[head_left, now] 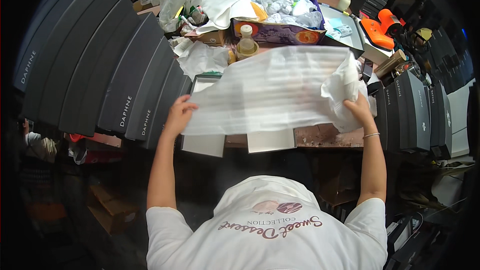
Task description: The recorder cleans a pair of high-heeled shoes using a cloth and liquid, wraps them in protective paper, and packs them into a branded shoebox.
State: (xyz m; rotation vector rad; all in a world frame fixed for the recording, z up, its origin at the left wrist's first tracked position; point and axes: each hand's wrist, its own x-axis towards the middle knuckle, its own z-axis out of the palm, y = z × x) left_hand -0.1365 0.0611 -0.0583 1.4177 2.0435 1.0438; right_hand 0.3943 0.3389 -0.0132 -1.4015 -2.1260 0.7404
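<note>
Far left: a row of dark boxes [115, 70] stands alongside the bench [320, 139]. The left hand [179, 116] has its grip closed, thumb to fingers, on the near end of a thin white sheet [265, 90]. The sheet hangs stretched between the hands, above two pale box parts [272, 141] on the bench, partly covering them. At right, the right hand [360, 110] has its grip curled round a crumpled white bundle [342, 87]; whether this joins the sheet, I cannot tell. More dark boxes [407, 112] stand beyond. Step in hand, in my judgement: spreading the sheet. The next move calls for even tension from both hands.
</note>
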